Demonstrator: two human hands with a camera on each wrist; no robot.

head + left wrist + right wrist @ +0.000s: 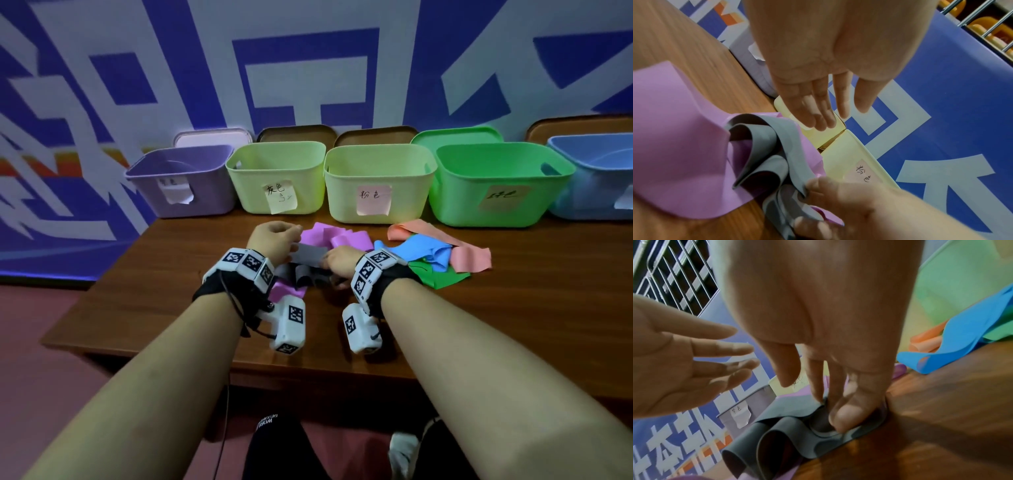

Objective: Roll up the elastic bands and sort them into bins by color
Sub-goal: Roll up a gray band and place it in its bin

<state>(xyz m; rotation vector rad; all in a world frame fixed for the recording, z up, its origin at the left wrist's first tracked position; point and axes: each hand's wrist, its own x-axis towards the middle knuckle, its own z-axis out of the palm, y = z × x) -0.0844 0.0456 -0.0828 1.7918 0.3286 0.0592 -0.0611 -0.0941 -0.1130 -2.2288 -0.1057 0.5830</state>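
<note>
The grey band [789, 431] lies crumpled on the table [479, 325] between the two hands, its smooth rubbery strip folded into soft loops with open, tube-like ends. The right hand [828, 337] reaches down with its palm over the band, thumb and fingertips pinching a fold of it against the wood. The left hand [838, 65] hovers just above the band's far end, palm open and fingers straight and slightly spread, gripping nothing. Both forearms stretch forward side by side, each wrist wrapped in a black strap carrying white blocks with black-and-white markers.

Under the grey band spreads a purple band [674, 146], flat and matte with a rounded corner, one edge lifted in a gentle wave. To the right sits a loose heap: a blue band [421, 250] draped over an orange band [469, 257] and a green band [442, 277], all thin and floppy.

Along the table's back edge stands a row of rounded plastic bins with paper labels: a purple bin [185, 181], a pale green bin [277, 174], a yellow bin [376, 181], a green bin [493, 185] and a blue bin [603, 178]. The table is dark, glossy wood grain.
</note>
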